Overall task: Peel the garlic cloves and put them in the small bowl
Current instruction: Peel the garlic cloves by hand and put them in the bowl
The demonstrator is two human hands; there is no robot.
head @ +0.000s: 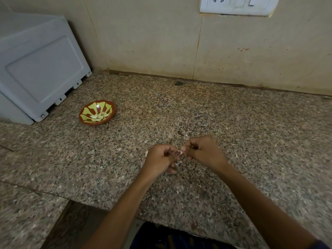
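Note:
A small garlic clove (183, 152) shows as a pale sliver between my two hands above the middle of the granite counter. My left hand (161, 159) and my right hand (201, 150) both pinch it with curled fingers, fingertips meeting. Most of the clove is hidden by the fingers. The small bowl (84, 121), red-brown with a yellow-green pattern, sits to the far left, well apart from my hands. Several peeled cloves (98, 116) lie in it.
A white appliance (36, 69) stands at the back left beside the bowl. Bits of garlic skin (177, 163) lie on the counter (251, 132) under my hands. The counter's front edge steps down at the lower left. A switch plate (239, 5) is on the wall.

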